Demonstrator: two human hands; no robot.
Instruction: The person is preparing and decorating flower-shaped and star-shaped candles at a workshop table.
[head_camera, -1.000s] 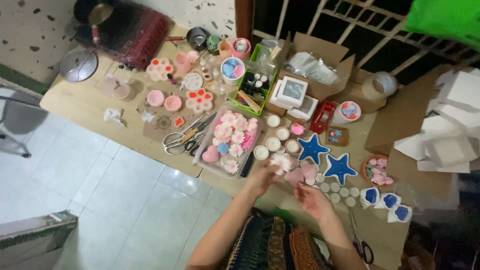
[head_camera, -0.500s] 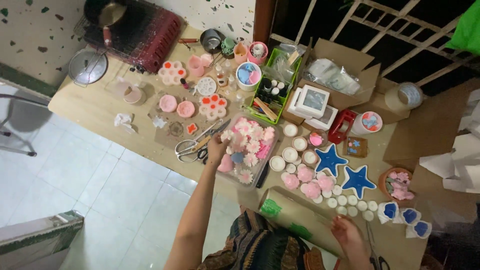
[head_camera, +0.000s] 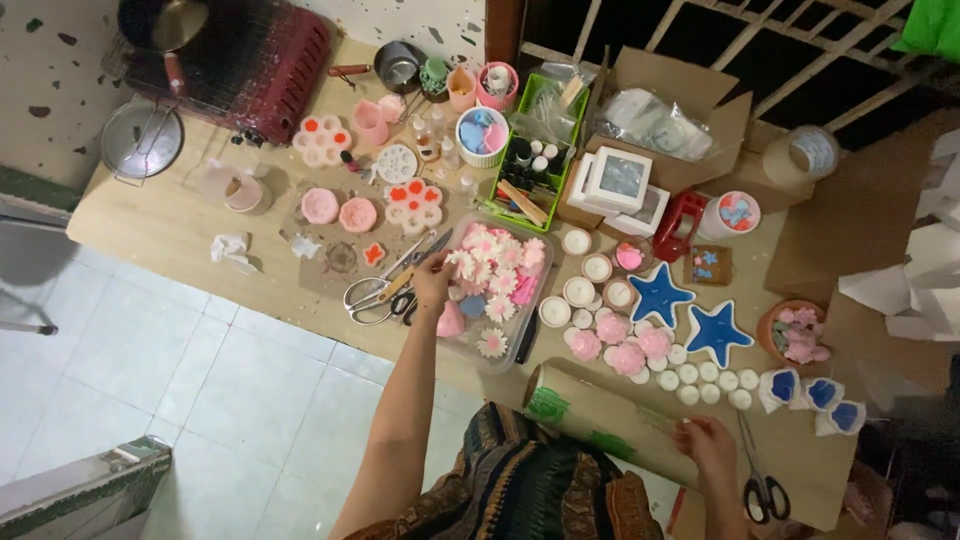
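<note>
— Flower-shaped pieces (head_camera: 495, 270), pink and white, crowd the clear tray (head_camera: 520, 345) at the table's near edge. Is it full?

— Nearly, I'd judge; little bare tray shows. The left hand (head_camera: 432, 282) is at the tray's left rim, fingers pinched on a white flower (head_camera: 462, 262).

— And the right hand (head_camera: 706, 441)?

— Closed over the brown paper roll (head_camera: 600, 415) lying along the near edge. Loose pink flowers (head_camera: 620, 345) beside the blue stars (head_camera: 685, 315) sit outside the tray, so sorting looks unfinished.
</note>
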